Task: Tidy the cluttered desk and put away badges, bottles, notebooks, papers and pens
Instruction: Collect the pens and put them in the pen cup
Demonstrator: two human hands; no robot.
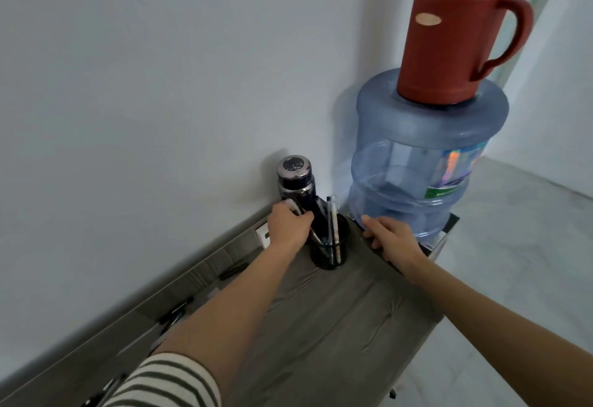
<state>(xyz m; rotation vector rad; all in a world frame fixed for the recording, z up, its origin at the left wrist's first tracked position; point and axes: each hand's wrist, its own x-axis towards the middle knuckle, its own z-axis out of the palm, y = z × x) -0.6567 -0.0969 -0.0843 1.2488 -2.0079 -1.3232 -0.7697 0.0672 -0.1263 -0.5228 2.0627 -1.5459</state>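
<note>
My left hand (290,227) is curled around a few pens (296,208), their tips down in the black pen cup (330,257) just to its right on the bench (337,310). My right hand (390,239) rests loose-fingered on the bench edge, near the cup.

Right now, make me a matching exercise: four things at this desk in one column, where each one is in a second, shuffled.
1 red thermos
2 dark bottle
3 left hand
4 right hand

A resting on the desk edge
B on top of the water jug
C gripping pens at the pen cup
D by the wall, behind the pen cup

Pairs: 1-B, 2-D, 3-C, 4-A
</note>
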